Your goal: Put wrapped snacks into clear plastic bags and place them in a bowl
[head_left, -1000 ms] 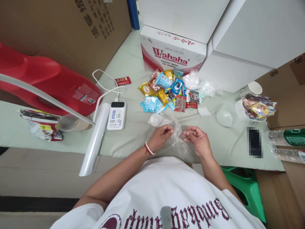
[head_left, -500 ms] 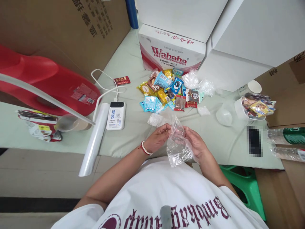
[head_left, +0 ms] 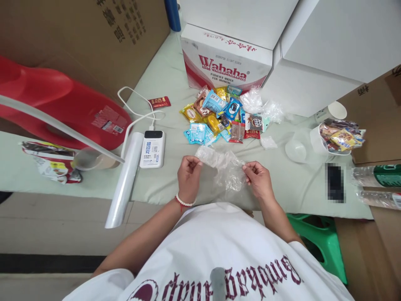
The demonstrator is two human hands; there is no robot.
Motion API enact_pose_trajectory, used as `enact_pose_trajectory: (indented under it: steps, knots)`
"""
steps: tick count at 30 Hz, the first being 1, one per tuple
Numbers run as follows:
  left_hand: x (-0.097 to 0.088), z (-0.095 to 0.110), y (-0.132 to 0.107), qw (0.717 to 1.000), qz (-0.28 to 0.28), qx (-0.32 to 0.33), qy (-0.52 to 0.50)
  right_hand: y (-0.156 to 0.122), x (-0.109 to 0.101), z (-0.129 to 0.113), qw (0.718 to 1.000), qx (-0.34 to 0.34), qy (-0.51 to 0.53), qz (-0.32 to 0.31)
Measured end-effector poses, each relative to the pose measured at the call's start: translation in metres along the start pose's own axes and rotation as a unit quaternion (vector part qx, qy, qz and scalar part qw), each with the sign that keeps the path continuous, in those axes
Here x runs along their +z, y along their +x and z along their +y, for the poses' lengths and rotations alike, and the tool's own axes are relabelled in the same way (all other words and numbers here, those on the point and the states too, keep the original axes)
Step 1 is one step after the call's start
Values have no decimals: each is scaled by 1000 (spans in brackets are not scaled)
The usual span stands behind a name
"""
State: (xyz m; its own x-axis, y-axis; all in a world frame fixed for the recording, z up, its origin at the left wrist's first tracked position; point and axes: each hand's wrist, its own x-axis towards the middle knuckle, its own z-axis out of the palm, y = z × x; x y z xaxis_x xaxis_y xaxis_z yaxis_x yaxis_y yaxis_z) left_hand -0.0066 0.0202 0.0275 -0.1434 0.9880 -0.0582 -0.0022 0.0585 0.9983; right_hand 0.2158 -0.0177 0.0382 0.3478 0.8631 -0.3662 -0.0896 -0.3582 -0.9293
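Observation:
A clear plastic bag (head_left: 226,167) is stretched between my two hands just above the pale green tabletop (head_left: 169,83). My left hand (head_left: 188,177), with a bead bracelet at the wrist, pinches the bag's left end. My right hand (head_left: 258,179) pinches its right edge. Both hands are closed on the film. Beyond the bag lies a pile of small wrapped snacks (head_left: 219,117) in yellow, blue and red packets.
A Wahaha carton (head_left: 224,62) and white boxes stand behind the snacks. A power bank (head_left: 152,149) with white cable, a roll of clear film (head_left: 124,182) and a red jug (head_left: 62,104) lie left. Cups (head_left: 328,133) with snacks, bottles (head_left: 376,177) and a green stool (head_left: 322,242) are right.
My hands have moved apart, the left one going left and forward, pulling the bag out sideways. Half a second ago the bag hung bunched between hands held close together.

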Motion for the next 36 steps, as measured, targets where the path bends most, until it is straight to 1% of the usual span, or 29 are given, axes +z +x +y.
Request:
enact_pose_trajectory:
  steps: [1,2,3,4,5,6,7,8,9,10,11,14,16,18,19,21,23,25,27,31,34,36]
  knots:
    - [-1,7,-5,997,-45,53,24,0,0,-1,1000,-4,-3,4]
    - [-2,14,-9,986,-117,107,52,1,1,-3,1000,-7,-6,8]
    - [-2,18,-14,963,-202,161,82,2,1,-4,1000,-10,-8,12]
    - [0,19,-18,928,-284,215,113,3,1,-5,1000,-13,-8,16]
    - [3,18,-21,886,-351,267,143,5,2,-5,1000,-15,-8,20]
    - [6,14,-23,844,-402,313,170,8,2,-5,1000,-17,-7,25]
    - [10,7,-25,805,-437,352,192,10,2,-4,999,-19,-6,29]
    - [14,-1,-25,776,-457,381,210,13,3,-3,999,-19,-6,34]
    - [17,-11,-25,758,-465,398,225,16,3,-1,999,-17,-5,37]
    - [20,-21,-25,751,-467,402,237,19,4,1,999,-13,-4,41]
    - [23,-30,-24,755,-462,396,246,21,3,3,999,-8,0,43]
    - [25,-49,-20,786,-437,349,264,23,-2,8,999,2,27,40]
    - [24,-54,-18,809,-424,317,254,18,-13,10,998,-2,36,49]
    - [23,-55,-17,833,-414,289,227,8,-26,12,998,1,22,67]
    - [23,-56,-17,843,-409,278,212,2,-33,14,997,12,11,74]
    - [23,-56,-17,855,-403,265,191,-11,-44,18,996,64,2,60]
    - [23,-57,-17,858,-400,265,182,-23,-47,23,990,139,11,20]
    - [23,-59,-17,861,-394,268,179,-31,-43,29,979,202,28,-24]
    - [23,-60,-18,863,-386,272,181,-35,-35,34,969,234,44,-58]
    - [22,-63,-18,862,-371,286,191,-37,-21,40,963,241,80,-92]
    - [21,-64,-18,865,-362,296,184,-37,-21,40,963,226,110,-99]
    - [21,-63,-18,858,-361,310,192,-37,-23,40,965,209,115,-106]
